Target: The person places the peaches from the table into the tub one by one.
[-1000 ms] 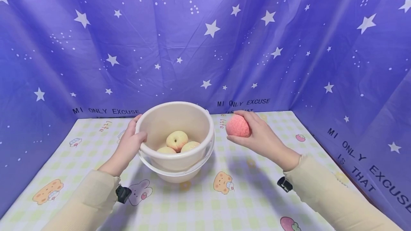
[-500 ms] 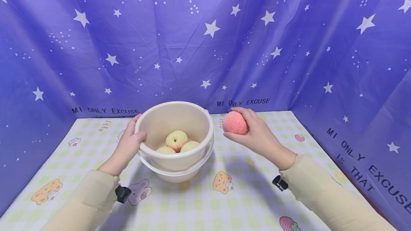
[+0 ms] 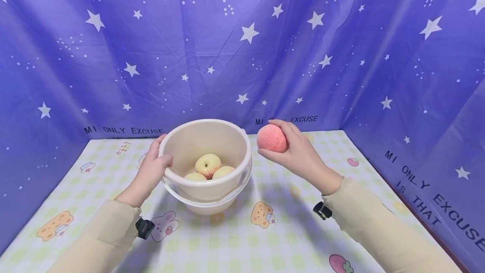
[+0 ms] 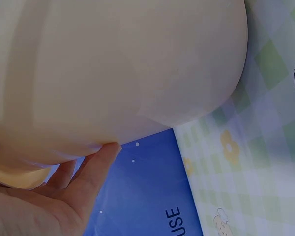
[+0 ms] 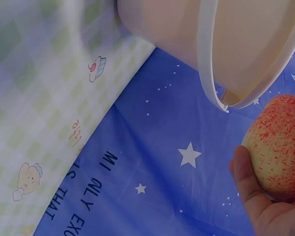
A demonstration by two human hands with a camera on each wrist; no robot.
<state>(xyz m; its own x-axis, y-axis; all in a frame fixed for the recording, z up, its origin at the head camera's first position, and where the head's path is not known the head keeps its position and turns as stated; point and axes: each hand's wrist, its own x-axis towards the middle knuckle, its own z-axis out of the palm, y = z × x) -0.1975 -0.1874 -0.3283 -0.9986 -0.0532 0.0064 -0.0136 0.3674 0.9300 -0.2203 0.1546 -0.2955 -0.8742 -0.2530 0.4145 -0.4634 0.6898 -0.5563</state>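
Note:
A cream-white bucket (image 3: 204,188) is tilted toward me on the table, with three pale yellow peaches (image 3: 208,165) visible at its bottom. My left hand (image 3: 148,171) grips the bucket's left rim, its thumb over the edge inside; in the left wrist view its fingers (image 4: 101,164) lie against the outer wall. To the right of the bucket, my right hand (image 3: 299,155) holds a pinkish-red peach (image 3: 272,138) in the air, apart from the rim. In the right wrist view this peach (image 5: 280,147) shows yellow skin with red speckles.
The bucket's white handle (image 3: 227,199) hangs down over its front. A checked cloth with cartoon prints covers the table (image 3: 212,247). A blue-purple curtain (image 3: 242,54) with white stars stands behind and along both sides.
My right hand has moved left and slightly up with the peach, closer to the bucket. The left hand and the bucket have stayed in place.

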